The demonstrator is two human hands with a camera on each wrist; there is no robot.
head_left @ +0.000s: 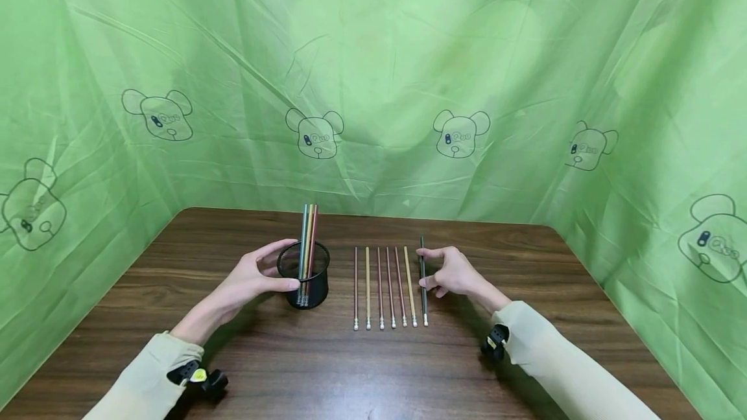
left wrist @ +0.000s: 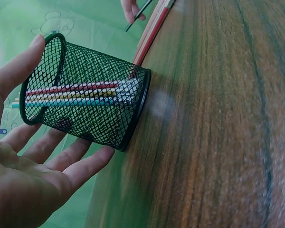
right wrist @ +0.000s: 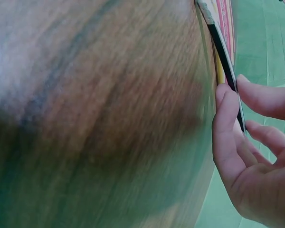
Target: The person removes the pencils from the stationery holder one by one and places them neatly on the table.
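Note:
My left hand (head_left: 248, 284) holds a black mesh pencil cup (head_left: 318, 287) standing on the table. In the left wrist view the thumb lies at the cup's rim and the fingers reach along its far side. Several pencils (head_left: 314, 229), blue, yellow and red, stand in the cup with their eraser ends down. At the right, my right hand (head_left: 455, 272) pinches a black pencil (head_left: 425, 306) between thumb and fingers. The right wrist view shows this black pencil (right wrist: 221, 47) with its eraser end away from the hand. Whether it touches the table is hard to tell.
Between the hands lies a row of red and yellow pencils (head_left: 380, 287), side by side, erasers toward me. The brown wooden table (head_left: 350, 374) ends at a green cloth (head_left: 385, 174) hanging behind and at both sides.

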